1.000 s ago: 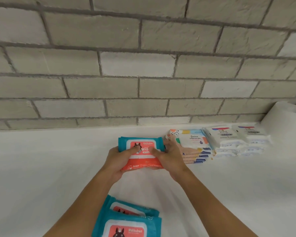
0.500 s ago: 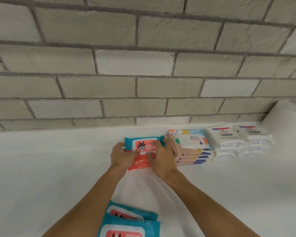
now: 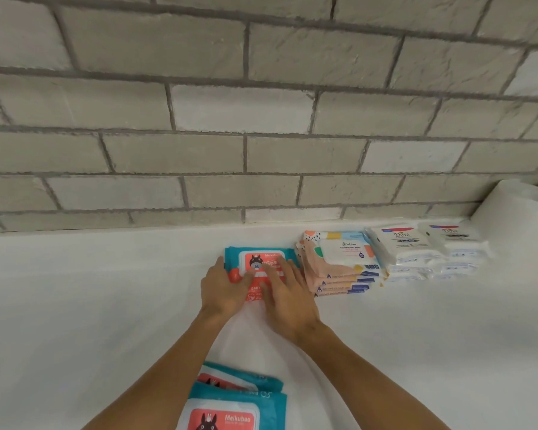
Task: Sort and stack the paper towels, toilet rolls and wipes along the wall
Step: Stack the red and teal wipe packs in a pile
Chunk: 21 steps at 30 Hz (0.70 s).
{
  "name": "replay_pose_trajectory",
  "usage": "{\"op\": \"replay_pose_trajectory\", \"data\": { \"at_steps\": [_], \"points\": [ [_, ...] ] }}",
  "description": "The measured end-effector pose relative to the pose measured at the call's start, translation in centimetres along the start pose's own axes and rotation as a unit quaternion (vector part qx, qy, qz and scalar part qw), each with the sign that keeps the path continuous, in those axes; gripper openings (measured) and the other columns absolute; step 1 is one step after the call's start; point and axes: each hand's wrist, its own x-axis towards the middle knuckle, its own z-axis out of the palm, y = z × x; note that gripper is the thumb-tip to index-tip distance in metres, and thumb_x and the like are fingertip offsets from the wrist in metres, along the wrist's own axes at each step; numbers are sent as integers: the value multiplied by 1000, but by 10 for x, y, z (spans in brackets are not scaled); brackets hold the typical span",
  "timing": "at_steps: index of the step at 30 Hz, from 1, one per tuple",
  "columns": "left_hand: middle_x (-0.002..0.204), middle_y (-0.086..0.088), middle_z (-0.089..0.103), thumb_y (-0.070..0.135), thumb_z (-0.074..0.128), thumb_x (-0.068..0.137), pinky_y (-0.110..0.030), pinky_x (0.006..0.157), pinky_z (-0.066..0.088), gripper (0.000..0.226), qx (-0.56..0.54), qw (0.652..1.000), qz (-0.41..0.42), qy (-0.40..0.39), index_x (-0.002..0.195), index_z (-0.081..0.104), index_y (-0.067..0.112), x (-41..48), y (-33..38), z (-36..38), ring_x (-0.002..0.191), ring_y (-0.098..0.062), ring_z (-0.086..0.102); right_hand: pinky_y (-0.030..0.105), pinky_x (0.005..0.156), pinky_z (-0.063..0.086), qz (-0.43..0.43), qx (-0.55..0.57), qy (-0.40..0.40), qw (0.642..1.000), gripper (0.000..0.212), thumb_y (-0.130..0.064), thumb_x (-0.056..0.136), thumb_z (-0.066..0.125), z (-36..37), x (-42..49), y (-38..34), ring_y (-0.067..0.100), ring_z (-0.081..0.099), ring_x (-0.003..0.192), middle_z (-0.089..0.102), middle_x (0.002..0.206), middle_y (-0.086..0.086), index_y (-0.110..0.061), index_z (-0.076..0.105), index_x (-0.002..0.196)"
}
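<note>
While the teal-and-orange wipes pack (image 3: 261, 258) lies flat on the white surface (image 3: 75, 305) close to the brick wall (image 3: 261, 119), both hands rest on it, fingers straight and gripping nothing — the left hand (image 3: 224, 288) along its left edge, the right hand (image 3: 289, 297) pressing its top. Just to its right sit a peach wipes stack (image 3: 339, 270) and white Dove stacks (image 3: 407, 252) — more teal packs (image 3: 239, 398) lie nearer the person.
</note>
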Motion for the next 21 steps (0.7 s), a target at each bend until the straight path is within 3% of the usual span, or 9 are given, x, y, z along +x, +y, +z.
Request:
{"op": "replay_pose_trajectory", "data": {
  "at_steps": [2,5,10,13,17,21],
  "points": [
    [140,-8,54,53,61,88,-38,100,48,71,1,1000,-22,-9,145,40,15,0,-1,-2,120,-27,59,42,120,11,-4,-2,-7,1000,68,-58,92,1,-2,-1,0,23,8,150,16,162,-1,-33,24,151],
    [150,-9,45,53,60,90,-44,106,47,78,-7,999,-40,-18,152,30,16,-1,-2,-8,129,-30,53,47,120,25,-9,10,2,1000,48,-48,102,28,-5,-4,1,24,17,147,25,158,-1,-33,32,147],
    [152,-6,42,41,61,93,-42,102,47,69,-48,998,-29,10,151,31,20,-16,-1,-22,134,-28,48,44,111,38,-45,20,52,997,38,-42,98,43,-18,-19,-11,24,43,128,51,137,1,-22,53,129],
    [151,-3,45,41,61,93,-38,104,46,63,-41,999,-2,17,148,37,23,-32,0,-35,132,-26,49,40,108,41,-57,51,66,995,36,-40,97,46,-29,-33,-19,21,49,123,57,132,0,-20,57,126],
    [148,2,48,45,63,90,-37,106,43,57,-30,998,46,25,141,45,27,-58,-4,-56,130,-21,51,35,112,37,-56,65,80,993,38,-43,96,46,-36,-61,-33,18,46,130,54,137,-7,-28,55,129],
    [144,6,51,37,64,92,-33,103,45,46,-22,996,76,28,135,50,29,-83,-16,-77,127,-17,52,28,107,34,-27,60,29,997,30,-48,97,44,-42,-93,-46,12,44,124,50,134,-13,-33,55,121]
  ]
}}
